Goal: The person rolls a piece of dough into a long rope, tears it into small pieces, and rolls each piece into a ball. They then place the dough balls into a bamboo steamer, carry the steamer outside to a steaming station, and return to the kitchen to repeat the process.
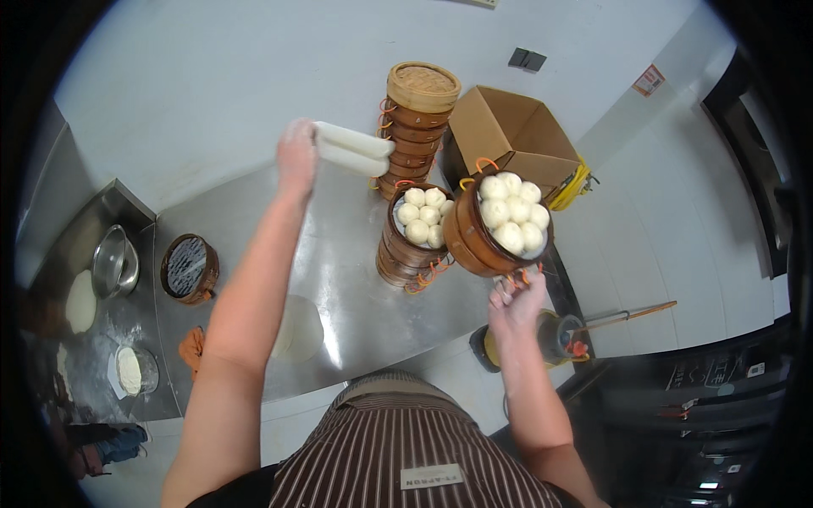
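My left hand point(298, 155) grips two stacked or folded white cloth-like rolls point(356, 149) by one end, raised above the steel table; their exact material is unclear. My right hand point(517, 298) is at the near side of a tilted bamboo steamer stack point(467, 238), its fingers by the orange loops. White round buns point(519, 209) fill the top tier. Just left of it, another steamer stack point(413, 263) stands on the steel table, with buns point(429, 216) in its top tier. Behind that rises a tall stack of steamers point(416, 143) with a woven lid point(424, 79).
An open cardboard box point(489, 127) stands at the back right. Thin white round sheets point(298, 327) lie near the table's front. A lined steamer point(189, 270), an orange cloth point(190, 349), metal bowls point(116, 261) and a flour container point(136, 371) are at left.
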Available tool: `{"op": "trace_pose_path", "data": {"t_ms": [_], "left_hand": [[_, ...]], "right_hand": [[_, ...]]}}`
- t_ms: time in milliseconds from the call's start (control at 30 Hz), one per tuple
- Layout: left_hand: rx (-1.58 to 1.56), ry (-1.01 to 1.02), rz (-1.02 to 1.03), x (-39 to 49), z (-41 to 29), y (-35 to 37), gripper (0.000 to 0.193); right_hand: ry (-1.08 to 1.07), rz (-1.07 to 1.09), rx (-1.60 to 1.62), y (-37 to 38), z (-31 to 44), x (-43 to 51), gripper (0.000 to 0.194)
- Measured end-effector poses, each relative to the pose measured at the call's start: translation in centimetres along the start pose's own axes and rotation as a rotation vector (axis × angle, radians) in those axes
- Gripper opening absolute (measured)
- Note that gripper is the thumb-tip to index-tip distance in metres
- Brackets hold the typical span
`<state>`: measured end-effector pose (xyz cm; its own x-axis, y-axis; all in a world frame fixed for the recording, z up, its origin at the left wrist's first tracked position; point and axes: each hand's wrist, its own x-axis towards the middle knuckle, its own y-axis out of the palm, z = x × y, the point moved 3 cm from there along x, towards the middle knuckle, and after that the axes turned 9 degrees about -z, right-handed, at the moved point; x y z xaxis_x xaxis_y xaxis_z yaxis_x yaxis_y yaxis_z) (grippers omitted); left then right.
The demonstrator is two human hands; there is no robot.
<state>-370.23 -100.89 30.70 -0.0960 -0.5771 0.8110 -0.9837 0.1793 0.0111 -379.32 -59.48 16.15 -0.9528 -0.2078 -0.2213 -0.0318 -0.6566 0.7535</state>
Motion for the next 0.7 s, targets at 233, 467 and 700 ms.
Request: {"op": "trace_pose_path", "data": {"t_ms": [233, 467, 700], "left_hand": [[0.718, -0.06, 0.48, -3.0, 4.1, -13.3, 0.02], [0.918, 0.003, 0.632, -8.1, 7.7, -20.2, 0.019], [0.941, -0.081, 0.618, -9.8, 7.4, -19.3, 0.021]], "right_hand": [[0.052, -0.05, -0.006, 4.9, -6.1, 1.1, 0.02], [0.069, -0.044, -0.089, 4.7, -8.6, 1.6, 0.02], [0.211, -0.062, -0.285, 2.8, -9.8, 0.5, 0.02]]}}
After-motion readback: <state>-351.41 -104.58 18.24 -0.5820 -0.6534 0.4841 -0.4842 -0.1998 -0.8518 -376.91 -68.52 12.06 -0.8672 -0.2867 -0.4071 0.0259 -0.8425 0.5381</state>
